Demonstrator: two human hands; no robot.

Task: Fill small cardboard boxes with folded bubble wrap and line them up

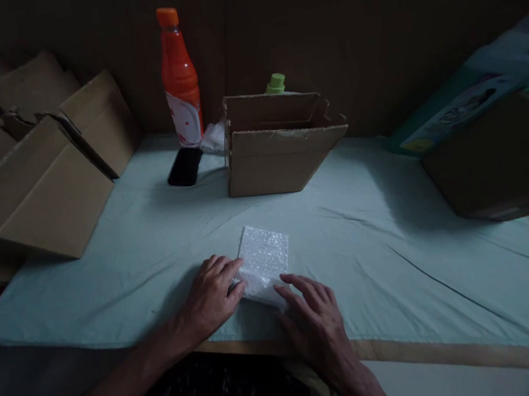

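bubble wrap (267,249) lies before the middle box (270,162); phone (185,166) to its left.

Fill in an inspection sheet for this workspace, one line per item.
Surface: pale green cloth, creased; wooden edge showing along the front.
Job's things: bubble-wrap piece, lying on the cloth between the hands; whether it encloses anything, cannot tell.
Clutter: orange bottle, upright; black phone-like slab in front of it; open cardboard box to their right.
Hands: left hand with fingers on the wrap's left side; right hand with fingers spread, fingertips at its right side.
Cables: nothing seen.
Surroundings: cardboard boxes at left; brown box and teal package at right; dark brown backing behind.
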